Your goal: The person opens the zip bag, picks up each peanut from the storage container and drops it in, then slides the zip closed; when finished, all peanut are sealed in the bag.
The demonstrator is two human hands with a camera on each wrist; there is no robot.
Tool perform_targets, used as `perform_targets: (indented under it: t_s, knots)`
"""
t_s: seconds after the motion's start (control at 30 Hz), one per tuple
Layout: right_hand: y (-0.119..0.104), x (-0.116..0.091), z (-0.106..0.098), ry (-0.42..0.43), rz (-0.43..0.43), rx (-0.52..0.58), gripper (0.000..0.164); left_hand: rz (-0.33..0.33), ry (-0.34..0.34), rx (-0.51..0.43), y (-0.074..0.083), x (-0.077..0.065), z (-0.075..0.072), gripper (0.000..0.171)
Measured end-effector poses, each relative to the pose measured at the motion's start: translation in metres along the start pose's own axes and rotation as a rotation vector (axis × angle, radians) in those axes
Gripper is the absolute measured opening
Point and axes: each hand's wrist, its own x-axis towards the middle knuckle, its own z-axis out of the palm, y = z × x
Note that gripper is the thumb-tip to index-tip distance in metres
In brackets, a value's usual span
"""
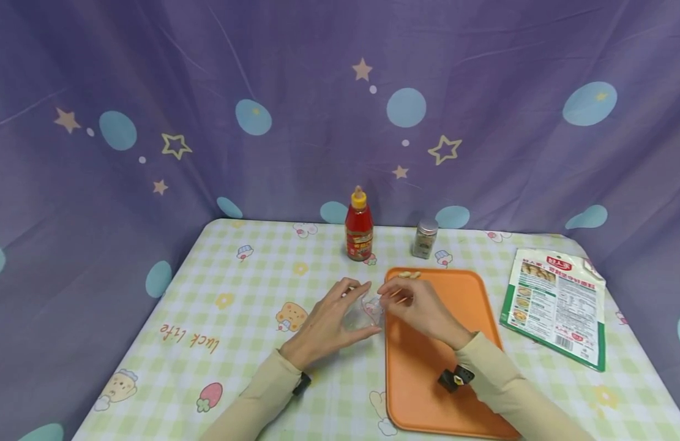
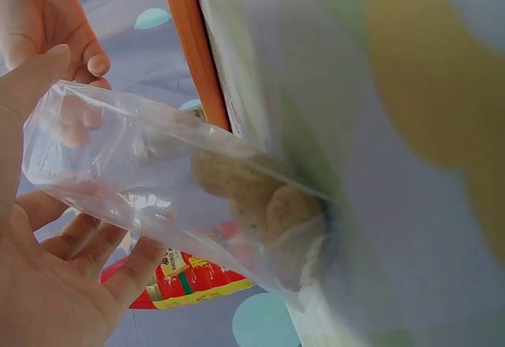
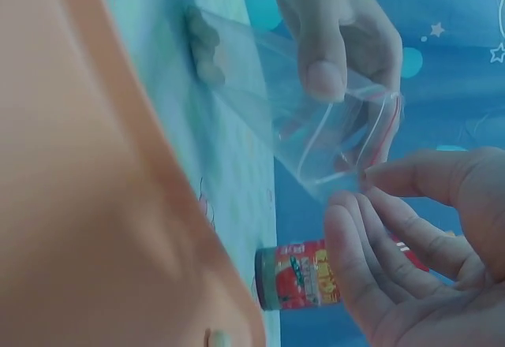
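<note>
Two hands engage one clear bag [image 1: 360, 315], positioned just left of the tray [image 1: 417, 395]: the left hand [image 1: 331, 318] grasps its side between thumb and fingers; the right hand [image 1: 422, 309] pinches its rim with thumb and fingertips. Tan pieces [image 2: 248, 193] occupy the bag's bottom. Far side: sauce bottle [image 1: 359, 231], with jar [image 1: 425, 239] to its right. Right of the tray: packet [image 1: 557, 306], lying flat
</note>
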Motion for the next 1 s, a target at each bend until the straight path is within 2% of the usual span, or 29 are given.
perform_targets:
  t_s: [0.57,1.0]
  knots:
    - [0.041,0.002,-0.024,0.027,0.073,-0.061,0.017,-0.006,-0.010,-0.009,0.001,0.000,-0.001,0.085]
    - [0.057,-0.001,-0.037,0.043,0.122,-0.110,0.016,0.010,-0.001,-0.008,0.000,0.000,0.001,0.083]
